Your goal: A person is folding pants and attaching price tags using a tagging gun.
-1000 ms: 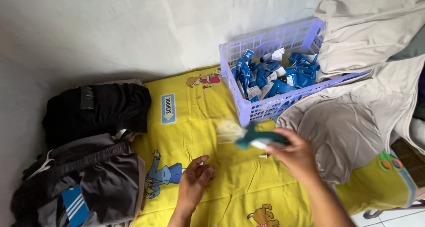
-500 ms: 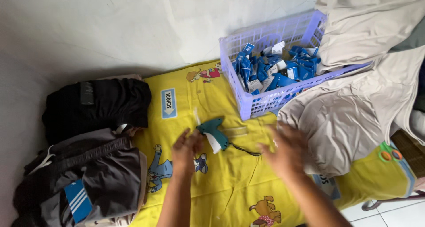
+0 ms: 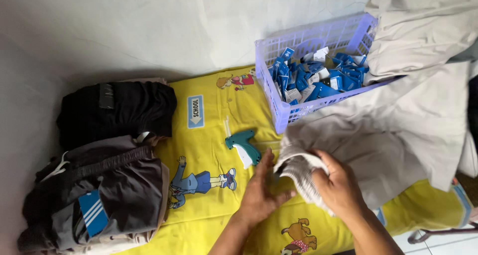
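Observation:
My right hand (image 3: 341,185) grips the ribbed edge of a beige garment (image 3: 388,135) that spreads over the yellow cartoon-print mattress (image 3: 209,135). My left hand (image 3: 261,198) lies beside it with fingers apart, touching the same edge from the left. A teal and white tagging gun (image 3: 242,146) lies on the mattress just left of my left hand, held by neither hand.
A lilac plastic basket (image 3: 279,56) with several blue and white tags stands at the back. More beige cloth (image 3: 423,26) is heaped at the top right. Folded dark garments (image 3: 109,110) and grey ones (image 3: 99,195) are stacked at the left by the wall.
The tagging gun went from my right hand onto the mattress. My right hand then took hold of the beige garment's edge, and my left hand moved right to meet it.

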